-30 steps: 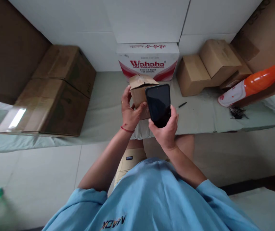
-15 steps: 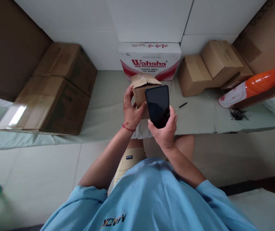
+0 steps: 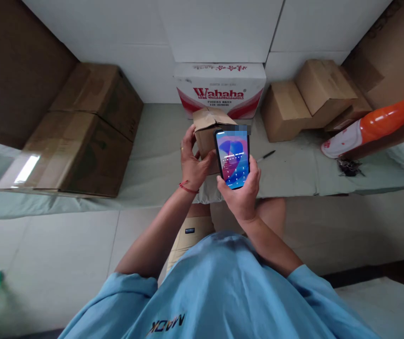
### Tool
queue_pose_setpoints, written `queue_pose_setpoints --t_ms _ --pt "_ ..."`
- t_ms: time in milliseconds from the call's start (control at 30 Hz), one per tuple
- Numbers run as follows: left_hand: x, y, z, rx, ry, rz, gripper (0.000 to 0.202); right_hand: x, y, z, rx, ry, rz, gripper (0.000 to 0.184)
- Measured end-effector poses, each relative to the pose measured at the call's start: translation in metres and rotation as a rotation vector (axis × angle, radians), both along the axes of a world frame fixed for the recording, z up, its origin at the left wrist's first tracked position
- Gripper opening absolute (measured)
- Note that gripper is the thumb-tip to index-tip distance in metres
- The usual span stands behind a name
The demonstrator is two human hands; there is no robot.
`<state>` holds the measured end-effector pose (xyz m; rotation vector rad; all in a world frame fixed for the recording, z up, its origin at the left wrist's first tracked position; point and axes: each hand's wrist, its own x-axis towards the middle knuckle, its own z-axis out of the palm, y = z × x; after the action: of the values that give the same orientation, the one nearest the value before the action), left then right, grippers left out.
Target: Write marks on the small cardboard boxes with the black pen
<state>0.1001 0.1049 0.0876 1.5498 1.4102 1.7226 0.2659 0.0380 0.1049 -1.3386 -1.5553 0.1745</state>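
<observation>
A smartphone (image 3: pixel 234 162) with a lit screen is gripped in my right hand (image 3: pixel 242 195), thumb along its left edge and fingers along its right. The screen shows a number keypad over a blue and pink picture. My left hand (image 3: pixel 193 162) holds a small cardboard box (image 3: pixel 206 136) by its left side and near face. The box stands just behind the phone, which hides its right part. The seam of its top flaps looks slightly raised. A thin dark pen (image 3: pixel 267 154) lies on the cloth to the right of the phone.
A white Wahaha carton (image 3: pixel 219 89) stands against the wall. Big taped cardboard boxes (image 3: pixel 78 136) sit at left, smaller brown boxes (image 3: pixel 288 110) at right. An orange bottle (image 3: pixel 378 123) and a bunch of keys (image 3: pixel 349 167) are on the cloth-covered table (image 3: pixel 159 150), far right.
The phone's screen has gone from dark to lit, with a keypad on it. Both hands and the small box have stayed in place.
</observation>
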Motion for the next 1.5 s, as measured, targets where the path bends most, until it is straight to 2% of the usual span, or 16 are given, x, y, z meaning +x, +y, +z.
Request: queue_pose_setpoints --t_ms 167,267,400,533,633,700,867,1067,1167,1233,1367,1433,1500 --pt "0.0 -0.002 -0.001 0.02 -0.002 0.01 0.09 0.001 -0.001 0.0 0.02 -0.011 -0.014 0.092" --pt "-0.003 -0.006 -0.004 -0.005 0.007 0.016 0.093 0.011 -0.002 -0.003 0.007 -0.012 -0.015 0.093" --pt "-0.008 -0.019 -0.013 -0.06 0.007 0.046 0.096 0.058 0.006 -0.019 -0.126 -0.009 -0.129 0.099" --pt "-0.01 -0.036 -0.023 -0.106 0.004 0.049 0.095 0.133 0.024 -0.034 -0.423 -0.073 -0.34 0.099" --pt "-0.007 -0.047 -0.028 -0.135 0.002 0.039 0.095 0.182 0.032 -0.036 -0.661 -0.172 -0.485 0.098" --pt "-0.005 -0.053 -0.03 -0.146 0.002 0.039 0.093 0.206 0.032 -0.036 -0.758 -0.222 -0.546 0.098" --pt "-0.009 -0.067 -0.036 -0.187 0.046 0.04 0.094 0.238 0.034 -0.039 -0.843 -0.279 -0.582 0.103" --pt "-0.018 -0.084 -0.039 -0.273 -0.025 0.077 0.087 0.247 0.046 -0.045 -0.962 -0.394 -0.562 0.108" --pt "-0.02 -0.088 -0.033 -0.258 -0.046 0.138 0.079 0.25 0.051 -0.051 -0.943 -0.437 -0.553 0.105" --pt "-0.019 -0.086 -0.023 -0.247 0.011 0.203 0.073 0.254 0.052 -0.057 -0.926 -0.45 -0.532 0.1" --pt "-0.015 -0.069 0.011 -0.131 0.262 0.221 0.064 0.26 0.047 -0.068 -0.829 -0.415 -0.498 0.092" --pt "-0.01 -0.054 0.029 -0.072 0.367 0.192 0.057 0.263 0.04 -0.07 -0.706 -0.385 -0.518 0.09" --pt "-0.001 -0.036 0.041 -0.075 0.418 0.177 0.056 0.266 0.032 -0.071 -0.564 -0.353 -0.558 0.083"
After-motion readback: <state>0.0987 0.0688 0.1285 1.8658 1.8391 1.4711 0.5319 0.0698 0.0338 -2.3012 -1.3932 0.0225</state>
